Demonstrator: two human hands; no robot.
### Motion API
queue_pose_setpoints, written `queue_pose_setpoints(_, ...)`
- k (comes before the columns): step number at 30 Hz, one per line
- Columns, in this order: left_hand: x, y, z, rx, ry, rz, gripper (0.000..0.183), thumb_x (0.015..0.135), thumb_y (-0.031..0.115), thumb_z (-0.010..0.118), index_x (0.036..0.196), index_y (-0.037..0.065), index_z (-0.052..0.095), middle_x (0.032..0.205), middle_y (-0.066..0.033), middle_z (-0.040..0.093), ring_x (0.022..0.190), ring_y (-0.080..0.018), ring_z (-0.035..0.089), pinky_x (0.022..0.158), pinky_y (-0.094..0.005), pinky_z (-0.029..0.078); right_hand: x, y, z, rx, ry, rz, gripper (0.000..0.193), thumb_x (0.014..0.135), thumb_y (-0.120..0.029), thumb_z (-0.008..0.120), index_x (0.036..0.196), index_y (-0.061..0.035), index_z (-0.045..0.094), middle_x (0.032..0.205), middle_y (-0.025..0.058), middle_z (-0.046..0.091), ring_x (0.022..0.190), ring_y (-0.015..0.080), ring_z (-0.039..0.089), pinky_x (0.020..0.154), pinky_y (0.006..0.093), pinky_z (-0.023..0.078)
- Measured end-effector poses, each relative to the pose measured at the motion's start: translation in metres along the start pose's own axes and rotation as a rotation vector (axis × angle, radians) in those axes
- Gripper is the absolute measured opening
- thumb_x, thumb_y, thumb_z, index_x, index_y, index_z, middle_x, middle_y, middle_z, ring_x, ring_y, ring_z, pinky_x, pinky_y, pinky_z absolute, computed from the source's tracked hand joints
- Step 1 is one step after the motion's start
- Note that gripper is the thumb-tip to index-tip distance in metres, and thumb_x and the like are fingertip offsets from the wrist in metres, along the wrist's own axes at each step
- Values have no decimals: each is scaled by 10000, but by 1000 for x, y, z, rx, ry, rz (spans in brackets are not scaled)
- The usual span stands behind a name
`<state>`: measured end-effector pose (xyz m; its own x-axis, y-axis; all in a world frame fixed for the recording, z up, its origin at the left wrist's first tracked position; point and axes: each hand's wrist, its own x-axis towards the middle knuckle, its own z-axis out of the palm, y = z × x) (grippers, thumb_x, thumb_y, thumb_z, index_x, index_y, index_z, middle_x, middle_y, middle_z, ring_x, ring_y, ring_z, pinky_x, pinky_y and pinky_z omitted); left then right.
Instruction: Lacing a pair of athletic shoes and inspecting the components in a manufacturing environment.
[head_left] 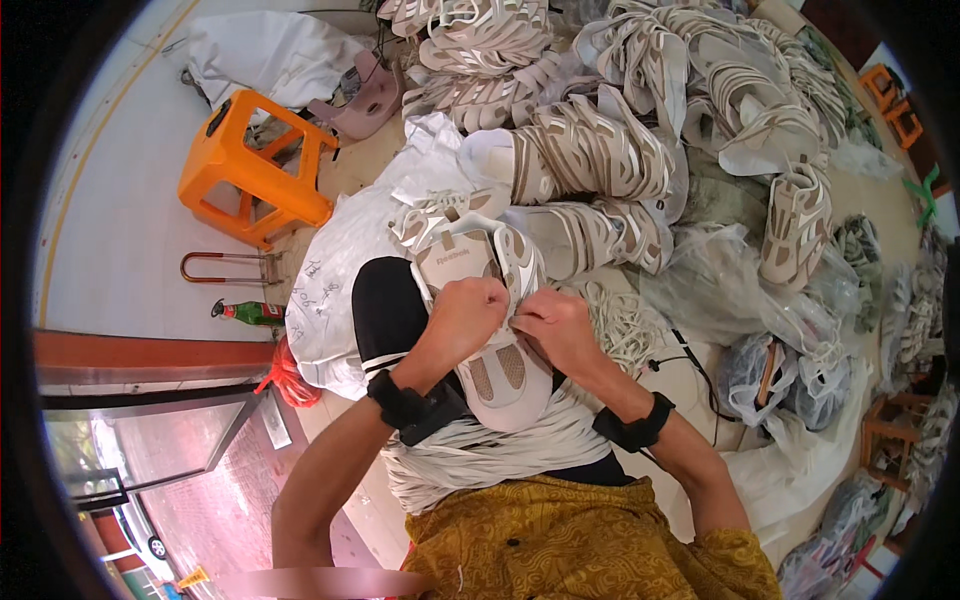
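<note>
Mustard shirt [560,535] lies nearest; beyond, a pale shoe [508,400] sits toe-inward on white laces [460,465]. Left hand [468,312] curls closed, right hand [560,328] pinches at the lacing edge; what they grip, I cannot tell. Even pulls should keep both sides matched. Shoe stacks [595,150] crowd ahead; elbows seem freer sideways.

A cream-and-white shoe [508,392] is lying top side up near the centre of the view, its rounded toe pointing toward half past five. Brownish mesh panels [513,367] are showing across the toe, framed by pale overlays — a broad tan tongue [452,262] is sticking out toward eleven o'clock, while the lacing area between is partly hiding from sight
</note>
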<state>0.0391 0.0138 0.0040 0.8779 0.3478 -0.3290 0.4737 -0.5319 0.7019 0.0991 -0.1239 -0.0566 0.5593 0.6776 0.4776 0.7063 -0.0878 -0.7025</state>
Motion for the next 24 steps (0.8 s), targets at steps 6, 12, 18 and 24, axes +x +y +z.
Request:
queue_pose_setpoints(6, 15, -2, 0, 509, -154, 276, 129, 686, 99, 508, 684, 58, 630, 680, -165, 594, 663, -354, 578, 607, -428, 458, 8, 6, -12, 117, -224, 250, 116, 652, -117, 624, 663, -20, 562, 684, 115, 583, 627, 270, 566, 554, 335, 440)
queue_pose_setpoints(12, 11, -2, -4, 541, -205, 315, 123, 689, 113, 520, 687, 65, 633, 676, -170, 587, 660, -352, 575, 600, -439, 451, 15, 3, -22, 325, -228, 367, 238, 643, -114, 630, 862, -49, 561, 683, 108, 592, 626, 267, 579, 572, 325, 450)
queue_pose_setpoints(18, 11, -4, -7, 389, -229, 332, 117, 692, 117, 524, 680, 40, 612, 674, -179, 574, 684, -346, 566, 612, -438, 438, 46, 12, -34, 141, -529, 65, 303, 624, -146, 620, 897, -51, 528, 676, 111, 602, 632, 295, 588, 563, 370, 458)
queue_pose_setpoints(24, 10, -1, 2, 505, -235, 338, 113, 686, 96, 525, 688, 26, 615, 681, -176, 588, 672, -345, 573, 610, -434, 444, 54, 11, -33, -182, -662, -206, 254, 610, -164, 614, 822, -59, 523, 668, 117, 597, 625, 306, 588, 546, 407, 451)
